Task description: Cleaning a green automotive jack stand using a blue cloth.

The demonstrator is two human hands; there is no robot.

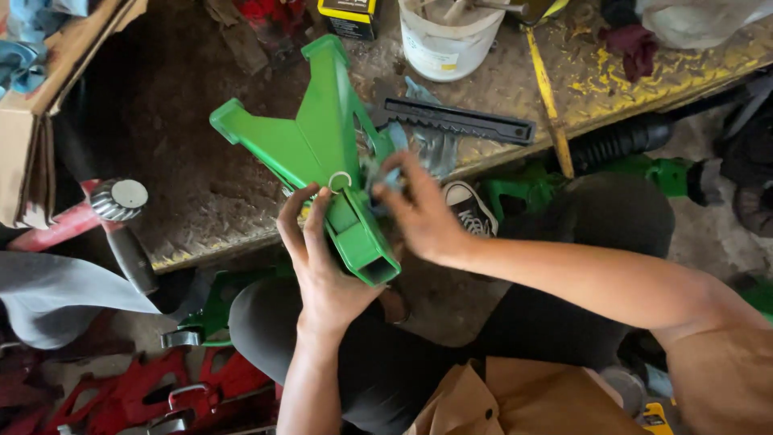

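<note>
A green metal jack stand [310, 141] lies tilted with its splayed legs pointing away from me and its square hollow neck toward my lap. My left hand [322, 258] grips the neck from the left side, fingers beside a small metal ring on it. My right hand [419, 209] presses a bluish-grey rag [427, 149] against the right side of the stand near the neck. A black toothed ratchet bar [451, 121] lies just beyond, on the worn metal platform [201, 193].
A white plastic bucket [447, 40] and a black-and-yellow box [350, 16] stand at the platform's far edge. A cardboard box [32, 105] sits at left. Red jack stands [161, 395] lie bottom left, other green parts [644, 169] at right.
</note>
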